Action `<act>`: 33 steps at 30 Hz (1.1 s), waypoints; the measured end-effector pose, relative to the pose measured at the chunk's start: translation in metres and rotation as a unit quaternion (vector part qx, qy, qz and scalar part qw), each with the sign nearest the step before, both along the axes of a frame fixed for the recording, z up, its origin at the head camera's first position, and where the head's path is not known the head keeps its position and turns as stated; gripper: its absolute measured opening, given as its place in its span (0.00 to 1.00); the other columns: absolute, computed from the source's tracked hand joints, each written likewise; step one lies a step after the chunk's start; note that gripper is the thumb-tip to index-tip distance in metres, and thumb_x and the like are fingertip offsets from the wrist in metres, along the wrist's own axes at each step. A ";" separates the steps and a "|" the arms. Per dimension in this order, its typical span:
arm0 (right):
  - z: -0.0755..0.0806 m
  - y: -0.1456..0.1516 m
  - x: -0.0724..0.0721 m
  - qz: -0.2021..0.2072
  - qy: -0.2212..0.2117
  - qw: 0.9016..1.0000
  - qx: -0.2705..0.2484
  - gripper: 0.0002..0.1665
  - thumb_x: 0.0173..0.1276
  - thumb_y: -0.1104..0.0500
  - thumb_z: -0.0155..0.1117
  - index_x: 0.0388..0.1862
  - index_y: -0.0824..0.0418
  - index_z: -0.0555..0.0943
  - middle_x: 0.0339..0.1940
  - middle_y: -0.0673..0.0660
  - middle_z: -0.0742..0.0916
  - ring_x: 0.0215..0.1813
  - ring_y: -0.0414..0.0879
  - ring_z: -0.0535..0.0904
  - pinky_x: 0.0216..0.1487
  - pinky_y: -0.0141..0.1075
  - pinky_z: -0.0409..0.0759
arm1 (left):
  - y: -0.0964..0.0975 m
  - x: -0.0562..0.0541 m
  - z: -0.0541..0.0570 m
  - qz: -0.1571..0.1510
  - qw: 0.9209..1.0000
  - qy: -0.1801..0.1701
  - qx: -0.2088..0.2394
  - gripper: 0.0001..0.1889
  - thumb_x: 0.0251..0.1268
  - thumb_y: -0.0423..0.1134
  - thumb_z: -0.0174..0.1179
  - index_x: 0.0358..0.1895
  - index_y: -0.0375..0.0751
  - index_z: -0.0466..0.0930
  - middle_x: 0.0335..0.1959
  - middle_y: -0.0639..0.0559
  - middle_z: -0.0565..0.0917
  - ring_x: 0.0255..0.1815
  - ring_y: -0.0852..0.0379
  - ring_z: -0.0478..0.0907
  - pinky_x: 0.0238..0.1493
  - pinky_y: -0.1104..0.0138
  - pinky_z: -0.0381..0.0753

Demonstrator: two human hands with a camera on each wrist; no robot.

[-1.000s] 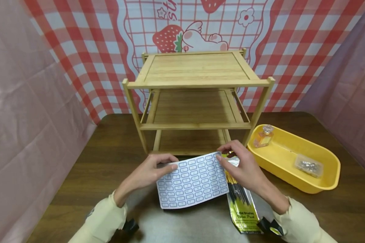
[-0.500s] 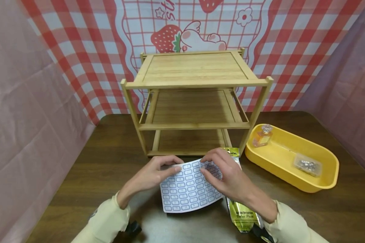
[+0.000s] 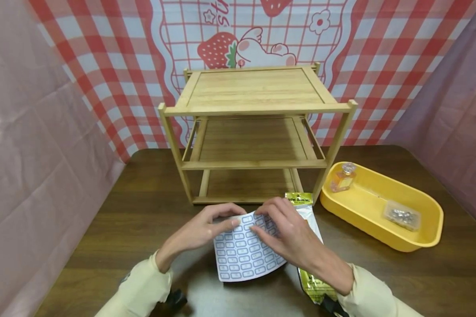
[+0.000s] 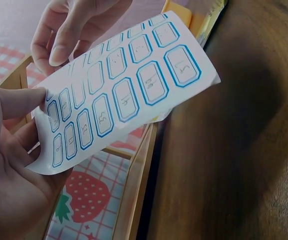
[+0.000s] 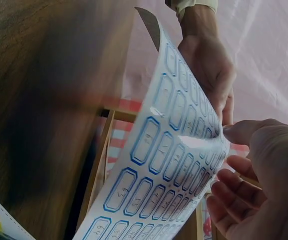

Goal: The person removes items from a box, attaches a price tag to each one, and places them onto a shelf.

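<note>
A white sheet of blue-framed label stickers (image 3: 246,253) is held up above the table, bowed along its length. My left hand (image 3: 200,229) pinches its top left edge between thumb and fingers. Along the same top edge, farther right, my right hand (image 3: 289,233) pinches the sheet. In the left wrist view small handwritten-looking marks show inside the label frames (image 4: 126,102). The right wrist view has the sheet (image 5: 158,165) curving, with my right thumb on its edge. Partly under my right forearm lies a yellow-and-white packet of artist brushes (image 3: 299,199).
Behind my hands stands a three-tier wooden shelf (image 3: 258,109). To its right is a yellow basin (image 3: 377,235) holding a perfume bottle (image 3: 343,178) and a small clear box of metal bits (image 3: 402,215). A checked red-and-white cloth (image 3: 131,75) hangs at the back.
My right hand has shifted left along the sheet's top edge, closer to my left hand. The sheet has come slightly lower and bows more, and the packet's top is uncovered.
</note>
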State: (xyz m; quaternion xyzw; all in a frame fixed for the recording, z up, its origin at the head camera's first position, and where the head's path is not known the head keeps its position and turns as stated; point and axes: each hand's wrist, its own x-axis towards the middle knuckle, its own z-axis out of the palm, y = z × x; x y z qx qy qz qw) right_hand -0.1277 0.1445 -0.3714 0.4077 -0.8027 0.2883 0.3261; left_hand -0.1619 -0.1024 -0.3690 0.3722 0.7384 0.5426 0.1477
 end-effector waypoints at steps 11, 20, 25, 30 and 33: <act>-0.003 -0.003 0.000 -0.018 0.002 1.000 0.013 0.19 0.62 0.56 0.77 0.46 0.63 0.81 0.45 0.55 0.83 0.46 0.49 0.78 0.44 0.41 0.84 | 0.010 0.001 -0.005 0.007 1.000 -0.002 0.019 0.11 0.77 0.38 0.60 0.54 0.40 0.85 0.45 0.51 0.87 0.45 0.53 0.84 0.47 0.62 0.84; -0.005 -0.001 0.003 -0.017 -0.005 1.000 0.002 0.16 0.67 0.55 0.74 0.46 0.64 0.81 0.44 0.56 0.85 0.45 0.49 0.81 0.44 0.41 0.86 | 0.011 0.003 -0.004 0.028 0.999 -0.008 0.013 0.13 0.79 0.38 0.58 0.58 0.37 0.84 0.50 0.50 0.87 0.46 0.53 0.83 0.45 0.62 0.84; -0.006 -0.001 0.004 -0.014 -0.002 1.000 -0.008 0.14 0.68 0.56 0.72 0.45 0.64 0.81 0.43 0.56 0.85 0.45 0.50 0.82 0.45 0.42 0.86 | 0.011 0.004 -0.004 0.023 1.000 0.000 0.006 0.13 0.80 0.38 0.56 0.59 0.38 0.83 0.52 0.50 0.86 0.48 0.54 0.81 0.47 0.63 0.83; -0.005 -0.002 0.004 -0.012 -0.002 1.000 -0.017 0.13 0.67 0.58 0.72 0.44 0.64 0.82 0.43 0.57 0.86 0.44 0.50 0.83 0.45 0.42 0.87 | 0.012 0.003 -0.005 0.022 1.000 0.012 0.009 0.13 0.81 0.37 0.55 0.58 0.38 0.83 0.52 0.51 0.86 0.49 0.55 0.80 0.48 0.63 0.82; -0.005 -0.002 0.004 -0.013 -0.006 1.000 -0.019 0.13 0.66 0.59 0.73 0.44 0.64 0.82 0.44 0.57 0.86 0.44 0.49 0.83 0.44 0.41 0.86 | 0.012 0.003 -0.006 0.022 1.000 0.017 0.010 0.13 0.81 0.38 0.54 0.58 0.39 0.83 0.52 0.50 0.86 0.49 0.55 0.81 0.49 0.63 0.82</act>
